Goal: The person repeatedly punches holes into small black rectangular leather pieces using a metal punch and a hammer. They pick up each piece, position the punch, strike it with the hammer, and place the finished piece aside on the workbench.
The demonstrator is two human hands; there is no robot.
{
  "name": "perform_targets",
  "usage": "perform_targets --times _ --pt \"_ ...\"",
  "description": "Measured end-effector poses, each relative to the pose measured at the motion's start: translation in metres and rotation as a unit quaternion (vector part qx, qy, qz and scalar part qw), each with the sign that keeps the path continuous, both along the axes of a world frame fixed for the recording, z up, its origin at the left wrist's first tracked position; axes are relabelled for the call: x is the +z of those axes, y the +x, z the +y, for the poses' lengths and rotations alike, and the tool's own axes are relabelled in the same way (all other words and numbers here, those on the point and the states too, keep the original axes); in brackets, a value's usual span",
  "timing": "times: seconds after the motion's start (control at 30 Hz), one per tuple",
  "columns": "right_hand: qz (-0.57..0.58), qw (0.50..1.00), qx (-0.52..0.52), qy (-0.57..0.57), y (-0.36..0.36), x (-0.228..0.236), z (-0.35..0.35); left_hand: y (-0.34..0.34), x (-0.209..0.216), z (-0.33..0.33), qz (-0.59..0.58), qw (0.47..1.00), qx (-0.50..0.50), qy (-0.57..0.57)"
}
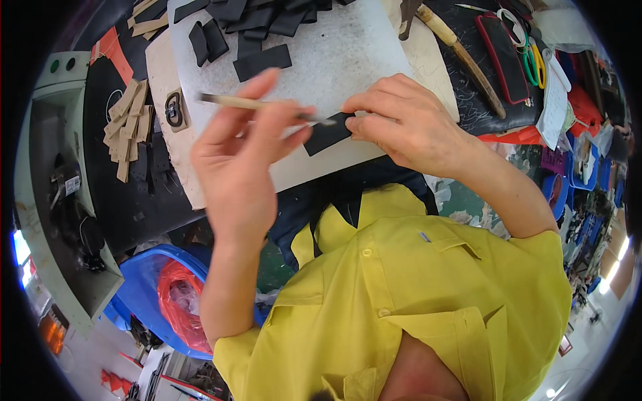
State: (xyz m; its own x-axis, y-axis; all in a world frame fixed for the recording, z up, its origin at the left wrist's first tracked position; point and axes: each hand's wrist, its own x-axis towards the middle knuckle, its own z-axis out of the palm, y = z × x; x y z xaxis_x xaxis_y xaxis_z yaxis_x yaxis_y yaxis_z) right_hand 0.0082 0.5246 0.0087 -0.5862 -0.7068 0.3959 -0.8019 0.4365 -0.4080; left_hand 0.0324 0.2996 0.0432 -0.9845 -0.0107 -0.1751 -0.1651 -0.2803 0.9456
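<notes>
A slim wooden-handled brush (231, 101) is pinched in my left hand (242, 150), its pale tip over a black strip (326, 136). The strip, fabric or leather by its look, lies at the near edge of the white board (328, 63). My right hand (409, 123) grips the strip's right end between thumb and fingers. At the board's far side is a loose pile of similar black pieces (257, 23), with one piece (263, 63) lying nearer than the rest. Left of my left hand, a black buckle (174, 110) rests on a small tan piece.
Tan strips (125, 127) are heaped on the black tabletop (114, 200) at left. To the right lie a wooden-handled tool (468, 60), a red-cased phone (503, 59), scissors (537, 65) and a paper sheet (553, 100). A blue bin (144, 274) stands below the table's left side.
</notes>
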Motion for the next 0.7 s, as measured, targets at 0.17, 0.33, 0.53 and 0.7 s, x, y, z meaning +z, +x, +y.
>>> perform_targets --times 0.17,0.33,0.53,0.7 --pt "0.005 1.000 -0.008 -0.015 0.000 -0.002 0.000 0.000 -0.017 0.024 0.012 0.994 -0.051 -0.097" --pt "-0.027 0.997 -0.032 -0.066 0.002 -0.008 0.001 0.001 -0.028 0.024 0.031 0.991 -0.047 -0.119" --pt "-0.028 0.995 -0.040 -0.086 0.002 -0.009 0.001 0.006 -0.033 0.025 0.078 0.986 -0.059 -0.136" --pt "-0.021 0.995 -0.044 -0.084 0.002 -0.009 0.002 0.007 -0.034 0.029 0.106 0.970 -0.058 -0.211"
